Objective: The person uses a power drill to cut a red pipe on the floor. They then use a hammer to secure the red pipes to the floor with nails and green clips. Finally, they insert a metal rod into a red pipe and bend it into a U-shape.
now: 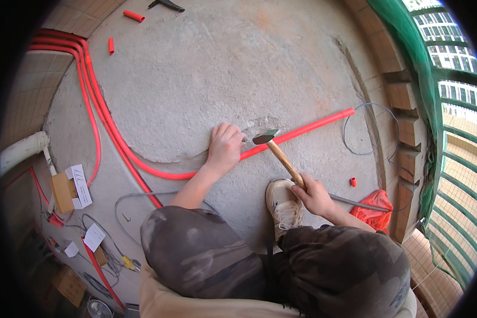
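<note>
My right hand (314,195) is closed round the wooden handle of a hammer (286,163). Its dark metal head is just above the concrete floor (222,79), close to the red conduit pipe (315,125). My left hand (227,144) rests low by the same pipe, fingers pinched together. Something small and dark shows at those fingertips, too little of it to name. The hammer head is a short way right of the left fingertips, apart from them. Beside them the concrete has a rough, chipped patch (262,123).
Several red pipes (90,79) curve in from the left wall. Short red offcuts (133,16) lie at the far left. An opened cardboard box (63,192) and loose cables are on the left. A red plastic bag (373,209) and grey wire lie right, near green railings (461,153).
</note>
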`<state>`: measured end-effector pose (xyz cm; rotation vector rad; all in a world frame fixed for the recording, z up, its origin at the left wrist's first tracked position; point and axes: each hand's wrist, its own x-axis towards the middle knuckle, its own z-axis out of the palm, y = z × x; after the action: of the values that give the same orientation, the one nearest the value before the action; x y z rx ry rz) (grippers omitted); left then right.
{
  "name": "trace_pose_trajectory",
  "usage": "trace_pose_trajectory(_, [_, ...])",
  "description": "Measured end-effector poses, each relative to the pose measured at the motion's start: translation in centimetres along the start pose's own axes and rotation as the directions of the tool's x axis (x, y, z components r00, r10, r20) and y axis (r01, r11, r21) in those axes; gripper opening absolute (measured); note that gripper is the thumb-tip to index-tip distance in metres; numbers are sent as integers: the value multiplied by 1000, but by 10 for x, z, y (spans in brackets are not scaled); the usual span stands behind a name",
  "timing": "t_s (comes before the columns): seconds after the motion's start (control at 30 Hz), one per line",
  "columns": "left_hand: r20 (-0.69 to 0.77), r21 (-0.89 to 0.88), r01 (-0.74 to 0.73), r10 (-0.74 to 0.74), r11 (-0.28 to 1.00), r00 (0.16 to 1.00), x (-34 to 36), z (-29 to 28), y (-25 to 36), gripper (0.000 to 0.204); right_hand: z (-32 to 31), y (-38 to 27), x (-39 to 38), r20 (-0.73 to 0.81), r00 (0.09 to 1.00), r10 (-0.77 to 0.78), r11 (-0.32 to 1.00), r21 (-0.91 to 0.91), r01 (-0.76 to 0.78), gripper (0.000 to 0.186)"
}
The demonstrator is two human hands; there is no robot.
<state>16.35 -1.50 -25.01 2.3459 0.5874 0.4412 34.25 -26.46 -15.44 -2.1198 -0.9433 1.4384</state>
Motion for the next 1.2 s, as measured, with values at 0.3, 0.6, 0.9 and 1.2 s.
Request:
trace_pose_trajectory(0.3, [79,109,-48,39,993,996,10,7,-1,6,-4,-5,5,18,1000,2,998,-59,-1,29])
trace_pose_trajectory(0.6, [-20,61,-5,6,998,1000,5,9,-4,3,8,-1,15,-2,1000,-31,991,-131,31,29])
trace_pose_trajectory(0.9, [-54,-85,42,-47,996,997,-58,-3,23,24,4,10,10,-55,974,-220,965,-156,209,26])
trace_pose_trajectory(1.2, [-151,-8,51,-52,999,987,-71,8,31,31,-3,-16,30,3,985,-172,968,-187,169,25])
